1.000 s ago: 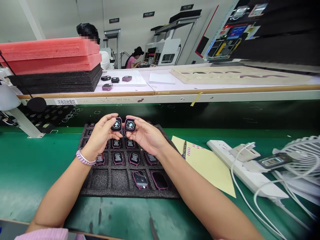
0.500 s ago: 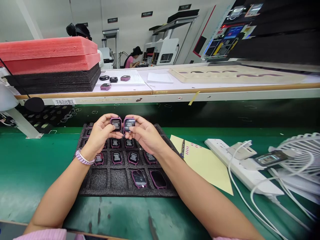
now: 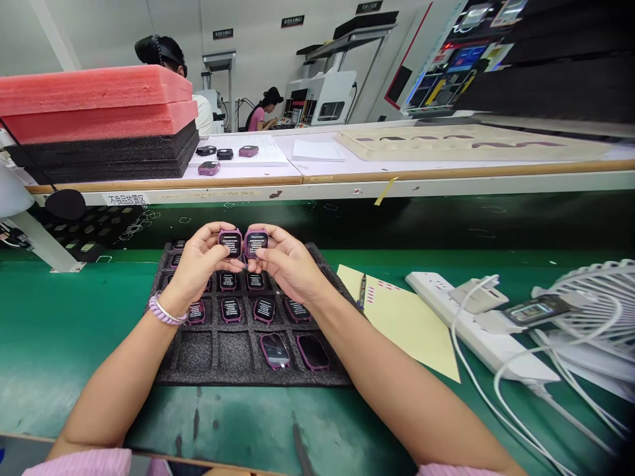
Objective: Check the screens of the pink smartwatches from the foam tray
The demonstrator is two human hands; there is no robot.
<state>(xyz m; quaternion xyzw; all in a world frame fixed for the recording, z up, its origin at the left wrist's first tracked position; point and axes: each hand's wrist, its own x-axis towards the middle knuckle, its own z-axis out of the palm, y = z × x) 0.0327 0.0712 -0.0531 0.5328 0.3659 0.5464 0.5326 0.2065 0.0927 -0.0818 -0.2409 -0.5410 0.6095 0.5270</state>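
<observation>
My left hand (image 3: 201,264) is closed on a purple smartwatch case (image 3: 230,240), thumb on its lit screen of white text. In my right hand (image 3: 286,263) is a second purple smartwatch case (image 3: 256,242) with similar text, held upright right beside the first. Both are above a black foam tray (image 3: 233,380). Its pockets hold several more watch cases, many with lit text, such as one watch (image 3: 231,309) in the middle. Two watches in the front row, a purple one (image 3: 274,350) and its neighbour (image 3: 313,352), have dark screens. Two front-left pockets hold nothing. My wrists and hands hide part of the tray.
A yellow paper (image 3: 407,324) with a pen (image 3: 362,293) lies right of the tray. Beyond it are a white power strip (image 3: 476,330), cables and a small fan (image 3: 595,297). A shelf carries foam blocks (image 3: 99,106), several watches and a beige tray (image 3: 377,151). Two people are behind.
The view has shifted slightly. Both hands keep the watches side by side, and the right watch's screen has lost its glare, so its text reads more clearly.
</observation>
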